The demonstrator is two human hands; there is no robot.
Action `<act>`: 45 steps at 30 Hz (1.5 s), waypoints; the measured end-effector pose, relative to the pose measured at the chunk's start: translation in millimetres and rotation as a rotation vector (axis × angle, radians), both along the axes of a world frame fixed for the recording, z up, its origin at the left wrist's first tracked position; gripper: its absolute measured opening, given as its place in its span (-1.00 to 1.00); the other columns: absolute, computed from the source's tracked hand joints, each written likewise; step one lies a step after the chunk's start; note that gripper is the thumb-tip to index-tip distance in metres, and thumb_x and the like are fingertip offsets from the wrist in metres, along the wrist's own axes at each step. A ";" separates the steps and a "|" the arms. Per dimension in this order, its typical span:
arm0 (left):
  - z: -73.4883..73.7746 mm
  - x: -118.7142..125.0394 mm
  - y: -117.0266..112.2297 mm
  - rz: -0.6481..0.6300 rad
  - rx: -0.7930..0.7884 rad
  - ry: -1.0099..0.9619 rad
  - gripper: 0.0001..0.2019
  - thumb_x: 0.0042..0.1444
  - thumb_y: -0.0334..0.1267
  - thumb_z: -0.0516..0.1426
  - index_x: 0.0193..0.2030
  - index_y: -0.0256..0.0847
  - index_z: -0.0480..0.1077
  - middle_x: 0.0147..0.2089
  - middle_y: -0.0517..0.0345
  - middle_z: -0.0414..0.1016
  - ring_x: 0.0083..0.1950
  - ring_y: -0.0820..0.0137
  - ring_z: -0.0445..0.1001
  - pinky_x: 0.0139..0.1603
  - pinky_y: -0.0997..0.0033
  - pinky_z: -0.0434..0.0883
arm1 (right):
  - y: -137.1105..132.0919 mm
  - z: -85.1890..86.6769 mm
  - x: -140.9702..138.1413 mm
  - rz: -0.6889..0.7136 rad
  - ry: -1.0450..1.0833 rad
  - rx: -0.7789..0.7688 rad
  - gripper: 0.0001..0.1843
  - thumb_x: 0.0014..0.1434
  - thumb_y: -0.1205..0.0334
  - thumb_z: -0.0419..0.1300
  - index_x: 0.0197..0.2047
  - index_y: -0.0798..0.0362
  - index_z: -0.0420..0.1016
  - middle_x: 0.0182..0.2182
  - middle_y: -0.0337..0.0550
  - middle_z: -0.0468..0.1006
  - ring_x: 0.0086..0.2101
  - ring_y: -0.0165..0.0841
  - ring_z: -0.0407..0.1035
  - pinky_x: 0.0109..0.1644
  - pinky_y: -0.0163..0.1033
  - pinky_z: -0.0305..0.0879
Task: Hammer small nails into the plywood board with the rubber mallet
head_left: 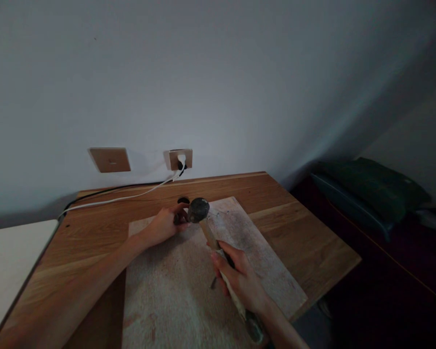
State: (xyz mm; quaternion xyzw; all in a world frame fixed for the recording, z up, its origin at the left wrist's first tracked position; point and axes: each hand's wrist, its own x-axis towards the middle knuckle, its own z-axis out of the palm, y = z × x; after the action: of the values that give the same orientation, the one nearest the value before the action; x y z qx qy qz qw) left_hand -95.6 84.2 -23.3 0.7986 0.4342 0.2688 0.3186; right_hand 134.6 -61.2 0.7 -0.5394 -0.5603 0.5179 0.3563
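My right hand point(238, 272) is wrapped around the light wooden handle of a hammer point(211, 237). The hammer's dark, rounded head point(198, 209) is over the far part of a worn, whitish board point(167, 295). Just left of the head, my left hand point(169, 224) has its fingers curled in a pinch near the board's far edge. Something dark shows between those fingers, too dim to name. Behind the fingertips is a small dark round thing point(183, 199). A short, thin dark piece point(213, 282) lies on the board beside my right hand.
The board rests on a wooden table point(287, 220) against a wall. A white cable point(131, 198) and a black one run along the table's back to a wall socket point(189, 160). A white surface point(18, 271) adjoins at left; dark green cushions point(370, 189) lie at right.
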 end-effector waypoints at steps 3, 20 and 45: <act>1.1 0.4 0.3 -0.009 -0.010 0.001 -0.57 0.06 -0.28 0.23 0.11 -0.16 0.50 -0.23 0.15 0.70 -0.24 0.26 0.66 -0.15 0.36 0.52 | 1.5 4.1 2.3 0.021 0.006 -0.026 -0.44 0.35 -0.32 0.19 -0.41 -0.02 0.32 -0.60 -0.42 0.31 -0.71 -0.54 0.17 -0.64 -0.38 0.08; 6.7 15.4 -22.7 -0.233 0.410 0.043 -0.88 0.34 -0.24 0.12 -0.09 -0.16 0.46 -0.05 0.04 0.50 -0.13 0.32 0.55 -0.06 0.28 0.55 | -45.8 -13.4 88.0 -0.163 -0.066 -0.137 -0.43 0.31 -0.39 0.22 -0.21 0.01 0.51 -0.49 -0.33 0.42 -0.68 -0.48 0.26 -0.65 -0.35 0.14; 13.5 48.7 -82.9 -0.588 0.798 0.373 -0.76 0.39 -0.44 0.11 0.12 -0.20 0.48 -0.16 0.11 0.61 -0.12 0.24 0.56 -0.01 0.22 0.48 | -49.2 -2.9 127.1 -0.272 -0.747 0.443 -0.52 0.47 -0.09 0.15 0.38 -0.21 0.42 0.28 0.04 0.49 0.25 0.04 0.42 0.36 0.30 0.34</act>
State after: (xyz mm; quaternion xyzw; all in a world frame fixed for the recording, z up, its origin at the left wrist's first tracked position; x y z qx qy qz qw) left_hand -47.0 1.3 -9.8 0.9801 0.1049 0.1657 -0.0310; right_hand 261.7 -110.4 -2.2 -0.6688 -0.6717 0.1038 0.3011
